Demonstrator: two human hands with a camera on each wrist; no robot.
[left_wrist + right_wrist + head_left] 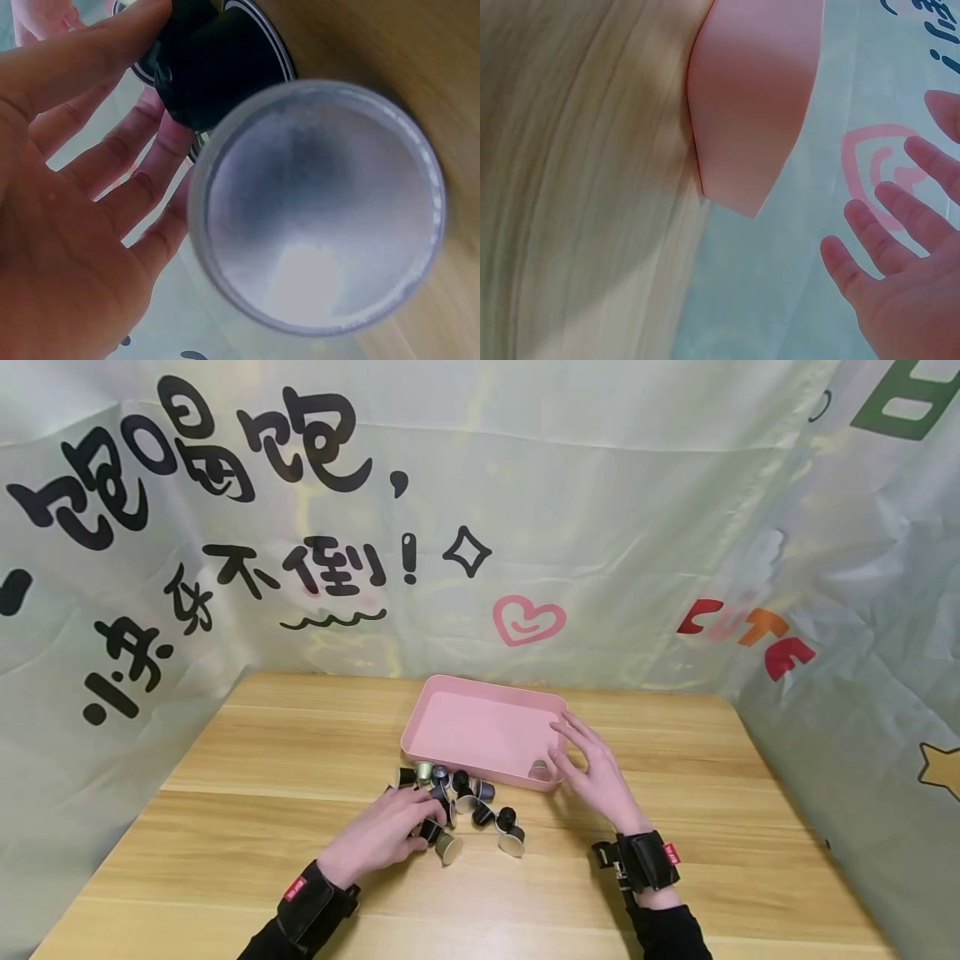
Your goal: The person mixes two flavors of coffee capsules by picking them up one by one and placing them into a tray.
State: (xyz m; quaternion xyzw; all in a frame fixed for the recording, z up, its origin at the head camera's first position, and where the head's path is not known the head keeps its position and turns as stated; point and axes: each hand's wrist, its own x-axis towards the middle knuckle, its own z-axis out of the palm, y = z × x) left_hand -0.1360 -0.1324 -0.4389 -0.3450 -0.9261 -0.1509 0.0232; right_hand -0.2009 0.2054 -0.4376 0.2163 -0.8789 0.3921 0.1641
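Nearest the left wrist camera, a foil-faced capsule [319, 206] lies just beyond the near edge of the pink tray [480, 727], together with a cluster of loose capsules [483, 814], some close against the tray's near wall. At that cluster the left hand [386, 828] pinches a black capsule [225, 75] between thumb and fingers. Past the tray's right rim hovers the right hand [600, 777], fingers spread, holding nothing. On either side of the tray the wooden table [750, 827] runs out widely to its edges; behind the tray only a narrow strip separates it from the hanging cloth [637, 527]. Only the head view shows a single capsule [539, 770] inside the tray's near-right corner; the right wrist view shows the tray's outer wall and the fingers apart from it.
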